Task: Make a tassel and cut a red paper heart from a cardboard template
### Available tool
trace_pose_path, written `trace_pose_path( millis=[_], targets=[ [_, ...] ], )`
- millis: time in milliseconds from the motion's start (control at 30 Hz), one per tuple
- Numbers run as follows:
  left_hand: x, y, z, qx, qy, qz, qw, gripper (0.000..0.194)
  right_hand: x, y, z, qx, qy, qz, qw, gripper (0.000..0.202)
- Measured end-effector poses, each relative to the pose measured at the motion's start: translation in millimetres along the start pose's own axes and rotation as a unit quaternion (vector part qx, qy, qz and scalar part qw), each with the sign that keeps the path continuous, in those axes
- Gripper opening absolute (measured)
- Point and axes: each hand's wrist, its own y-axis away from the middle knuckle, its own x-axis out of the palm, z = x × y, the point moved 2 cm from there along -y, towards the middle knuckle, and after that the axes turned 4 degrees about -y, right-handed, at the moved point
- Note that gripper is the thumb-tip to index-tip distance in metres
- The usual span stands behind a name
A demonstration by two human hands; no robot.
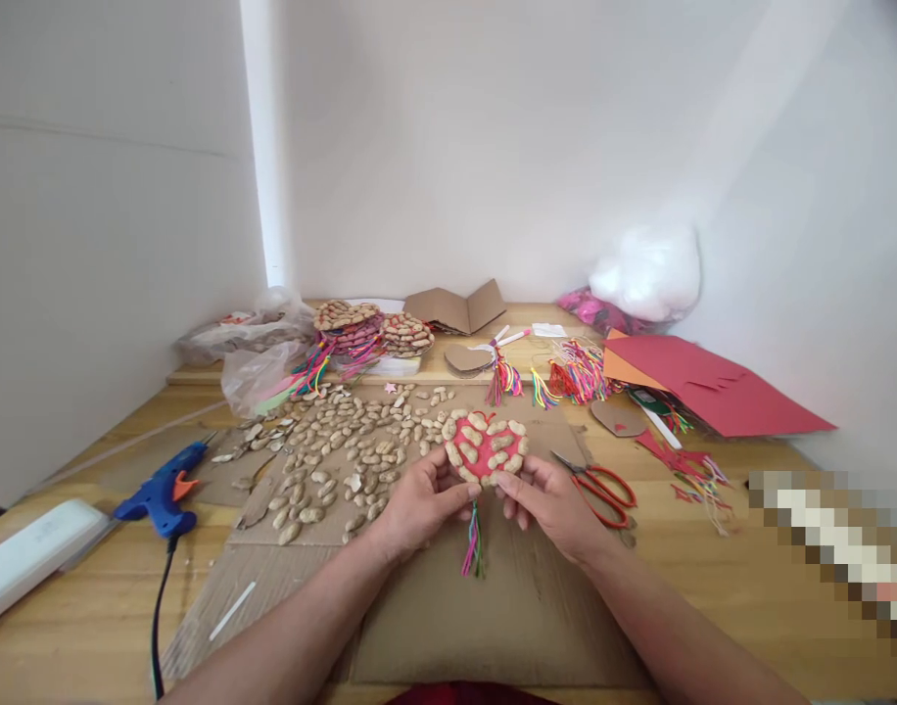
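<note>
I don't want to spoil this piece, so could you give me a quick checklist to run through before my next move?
1. Peanut heart held on both sides: ok, the left hand and right hand grip its lower edges.
2. Tassel hanging free: ok, it dangles below the heart's point.
3. Peanuts on the heart firmly stuck: cannot tell from a picture.
4. Scissors well clear: not ok, in my judgement; they lie close beside the right hand.
5. Glue gun away from the hands: ok, it lies off to the left.
6. Glue gun cool: cannot tell; heat doesn't show.
</note>
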Motion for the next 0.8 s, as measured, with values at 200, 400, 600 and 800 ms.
trace_pose_path(
  millis=[200, 400, 600, 800],
  targets=[
    [0.4, 4.4, -5.8, -0.008, -0.034, 0.004, 0.999, 0.048, -4.2, -1.0, -2.1, -0.019, -0.008, -0.003, 1.0, 0.044],
    [0.3, 4.4, -1.5, -0.008, -0.032, 0.012, 0.999, 0.046, -5.5, -1.5, -0.7, -0.01, 0.011, -0.008, 1.0, 0.045],
    [-7.7, 1.9, -7.4, 0.008, 0.012, -0.052, 0.999, 0.039, -8.7, 0.8, 3.9, -0.048, 0.062, -0.035, 0.996, 0.045],
    [-24.1, -0.8, -15.3, 0.015, 0.07, -0.206, 0.976, 0.044, -26.8, -4.1, 8.6, -0.125, 0.062, -0.131, 0.982, 0.034]
  ],
)
